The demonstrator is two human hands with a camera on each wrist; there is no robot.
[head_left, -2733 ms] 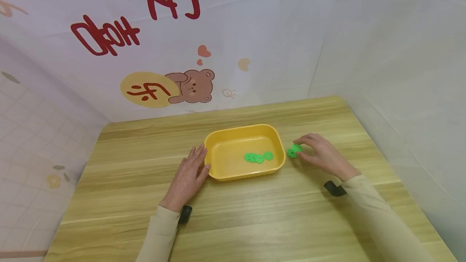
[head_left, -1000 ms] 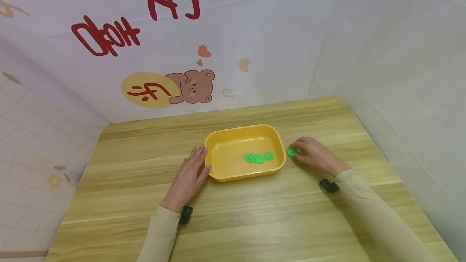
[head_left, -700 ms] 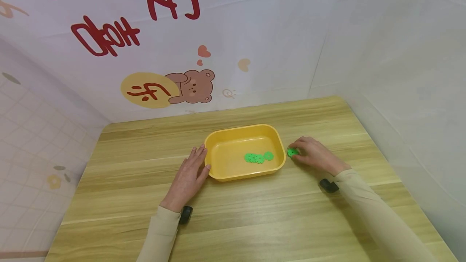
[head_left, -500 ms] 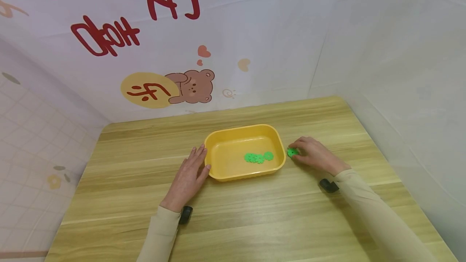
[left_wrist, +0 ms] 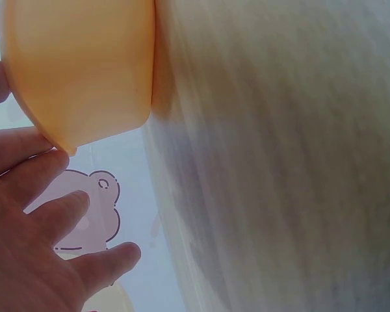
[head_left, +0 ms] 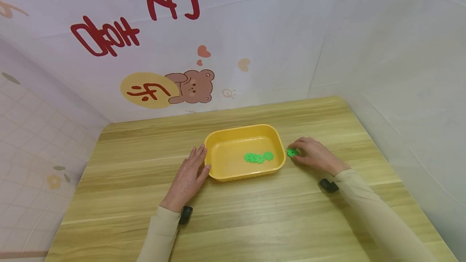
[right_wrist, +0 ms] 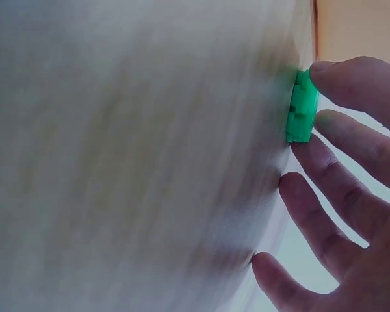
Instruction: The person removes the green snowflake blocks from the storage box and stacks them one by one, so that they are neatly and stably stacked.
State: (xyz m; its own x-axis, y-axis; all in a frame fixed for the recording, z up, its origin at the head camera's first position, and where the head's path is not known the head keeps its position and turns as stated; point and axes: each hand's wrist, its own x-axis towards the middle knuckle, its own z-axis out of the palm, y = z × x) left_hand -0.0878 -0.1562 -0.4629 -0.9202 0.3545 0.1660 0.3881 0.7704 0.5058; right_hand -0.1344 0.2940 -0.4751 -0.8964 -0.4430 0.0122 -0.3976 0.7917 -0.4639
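Note:
At the left end of a yellow plastic tray [head_left: 214,173], my left hand [head_left: 186,177] rests with fairly straight, spread fingers touching the rim. Inside the tray lie several green snowflake discs [head_left: 253,157], some overlapping and one [head_left: 268,156] slightly apart on the right. Just outside the tray's right end, my right hand [head_left: 314,155] holds a small stack of green snowflake discs [right_wrist: 303,107] on the table between thumb and fingertips. The right wrist view shows the stack's notched edge; in the head view the fingers partly cover it. The other right fingertips touch the tabletop.
The wood-grain table [head_left: 247,217] meets a white printed wall covering [head_left: 276,43] at the back, with more covering at both sides. Black wrist cameras [head_left: 185,215] sit beneath both wrists.
Since the oldest frame, my right hand has lowered a green disc onto the one beside the tray and moved slightly left. Over the last second it is nearly still. My left hand stays put.

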